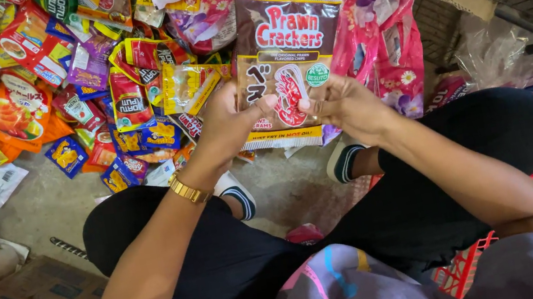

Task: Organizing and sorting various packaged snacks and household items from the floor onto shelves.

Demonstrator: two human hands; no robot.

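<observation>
Subject's black-trousered knees (226, 251) sat nearest. Left hand (226, 126) and right hand (345, 108) both pinched a brown cracker packet (281, 45), fingers closed on its lower edges, above a heap of snack packets (85, 72).

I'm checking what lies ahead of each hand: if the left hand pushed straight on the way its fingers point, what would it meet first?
The left hand points up and right, already gripping the brown snack packet. Beyond that, probably the pink flowered bags, though depth is unclear.
</observation>
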